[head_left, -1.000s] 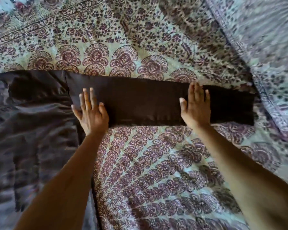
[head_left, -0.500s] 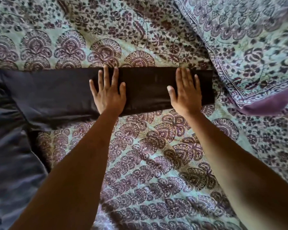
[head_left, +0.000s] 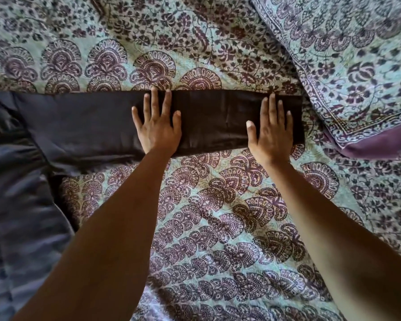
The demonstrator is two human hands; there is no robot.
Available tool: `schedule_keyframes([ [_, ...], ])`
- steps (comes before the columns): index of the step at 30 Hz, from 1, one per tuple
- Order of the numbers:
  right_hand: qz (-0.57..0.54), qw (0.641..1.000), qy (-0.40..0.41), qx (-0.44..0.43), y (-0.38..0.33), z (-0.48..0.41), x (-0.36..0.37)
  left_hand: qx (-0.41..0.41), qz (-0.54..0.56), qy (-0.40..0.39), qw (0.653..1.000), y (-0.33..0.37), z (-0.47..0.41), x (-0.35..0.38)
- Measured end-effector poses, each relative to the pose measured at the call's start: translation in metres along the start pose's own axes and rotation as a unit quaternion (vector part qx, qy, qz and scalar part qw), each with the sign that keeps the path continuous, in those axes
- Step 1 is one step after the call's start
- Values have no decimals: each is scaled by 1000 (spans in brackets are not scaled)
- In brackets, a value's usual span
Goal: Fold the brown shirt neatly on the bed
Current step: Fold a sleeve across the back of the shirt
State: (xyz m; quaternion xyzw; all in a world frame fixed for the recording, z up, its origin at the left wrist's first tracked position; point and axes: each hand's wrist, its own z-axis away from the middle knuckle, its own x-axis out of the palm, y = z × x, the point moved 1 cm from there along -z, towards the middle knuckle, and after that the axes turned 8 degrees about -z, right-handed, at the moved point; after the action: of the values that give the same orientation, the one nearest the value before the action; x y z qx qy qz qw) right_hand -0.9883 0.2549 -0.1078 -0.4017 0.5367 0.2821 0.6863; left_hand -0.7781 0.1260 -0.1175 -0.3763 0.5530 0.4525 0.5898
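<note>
Left hand point(head_left: 157, 128) and right hand point(head_left: 271, 133) lie flat, fingers spread, gripping nothing, on the brown shirt point(head_left: 213, 121) over the patterned bedspread point(head_left: 218, 216).

Patterned bed point(head_left: 218, 228), brown shirt point(head_left: 90, 126), pillow point(head_left: 357, 66)

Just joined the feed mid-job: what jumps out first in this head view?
A long dark band of brown shirt lies straight across the patterned bedspread, and both hands press flat on it: the left hand near its middle, the right hand close to its right end. At the left edge the fabric widens into a rumpled dark mass, and a matching patterned pillow sits top right.
</note>
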Motion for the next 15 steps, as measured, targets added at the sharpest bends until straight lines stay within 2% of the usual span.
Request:
schedule_keyframes([
  [3, 9, 1000, -5, 0, 8, -1, -2, -6, -4, -14, 1000, 2, 0, -3],
  [5, 15, 1000, -8, 9, 7, 0, -6, 1, -1, -54, 999, 0, -2, -8],
  [7, 9, 999, -18, 28, 4, 4, -14, 21, 39, -110, 993, -4, -6, -20],
  [9, -1, 1000, -24, 12, -7, 13, -27, 20, 109, -130, 985, -12, -2, -41],
  [15, -79, 995, -12, -58, -83, 62, -75, -54, 164, -26, 985, -54, 91, -118],
])
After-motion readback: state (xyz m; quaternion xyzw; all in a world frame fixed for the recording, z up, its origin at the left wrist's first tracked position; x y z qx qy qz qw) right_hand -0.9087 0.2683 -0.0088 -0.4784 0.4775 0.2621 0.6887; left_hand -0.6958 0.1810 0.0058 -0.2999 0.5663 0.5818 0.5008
